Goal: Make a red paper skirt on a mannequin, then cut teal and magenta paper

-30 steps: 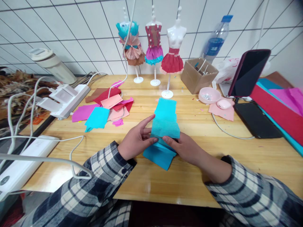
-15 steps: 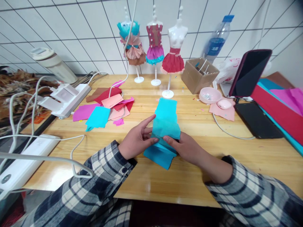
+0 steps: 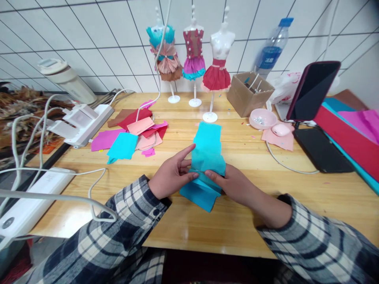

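A turquoise crepe paper strip lies lengthwise in front of me, its lower part creased between my hands and its near end hanging down toward the table's front. My left hand pinches its left edge, thumb on top and index finger stretched out along the side. From the right, my right hand grips the same strip, thumb on top and the other fingers hidden under it. The two thumb tips are a short way apart at the crease.
Behind stand several small mannequins, a cardboard box and a water bottle. Coloured paper scraps and a power strip lie left. A pink dish, phones and paper sheets are right.
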A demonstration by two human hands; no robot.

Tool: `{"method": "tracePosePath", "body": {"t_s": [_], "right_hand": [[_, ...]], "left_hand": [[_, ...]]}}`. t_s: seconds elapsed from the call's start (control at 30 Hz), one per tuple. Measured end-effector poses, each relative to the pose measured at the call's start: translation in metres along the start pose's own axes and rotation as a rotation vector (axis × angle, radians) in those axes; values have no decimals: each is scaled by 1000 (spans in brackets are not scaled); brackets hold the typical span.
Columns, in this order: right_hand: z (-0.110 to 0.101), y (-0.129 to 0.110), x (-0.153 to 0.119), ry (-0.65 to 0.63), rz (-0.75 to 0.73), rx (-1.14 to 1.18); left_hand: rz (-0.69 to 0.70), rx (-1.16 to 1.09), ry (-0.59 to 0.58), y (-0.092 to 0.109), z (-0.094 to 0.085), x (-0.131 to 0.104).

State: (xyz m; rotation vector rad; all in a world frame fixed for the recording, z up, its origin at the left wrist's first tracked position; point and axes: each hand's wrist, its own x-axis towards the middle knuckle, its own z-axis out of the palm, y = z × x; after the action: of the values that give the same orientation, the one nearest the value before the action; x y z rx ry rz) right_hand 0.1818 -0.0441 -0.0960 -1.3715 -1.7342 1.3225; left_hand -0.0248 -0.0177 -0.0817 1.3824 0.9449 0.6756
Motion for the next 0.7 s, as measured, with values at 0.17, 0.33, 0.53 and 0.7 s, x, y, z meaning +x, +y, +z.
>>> {"method": "tracePosePath", "body": {"t_s": [0.17,0.33,0.53,0.7], "right_hand": [[-1,-2,0,-11,25,43],[-2,0,1,-12,15,33],[-2,2,1,4,12,14],[-2,1,0,4,0,9]], "left_hand": [[-16,-31,-8,-2,0,0],[16,-68,28,-3,0,1],[-2,10,31,-1,-1,1],[-2,-5,21,-2,0,2]]}}
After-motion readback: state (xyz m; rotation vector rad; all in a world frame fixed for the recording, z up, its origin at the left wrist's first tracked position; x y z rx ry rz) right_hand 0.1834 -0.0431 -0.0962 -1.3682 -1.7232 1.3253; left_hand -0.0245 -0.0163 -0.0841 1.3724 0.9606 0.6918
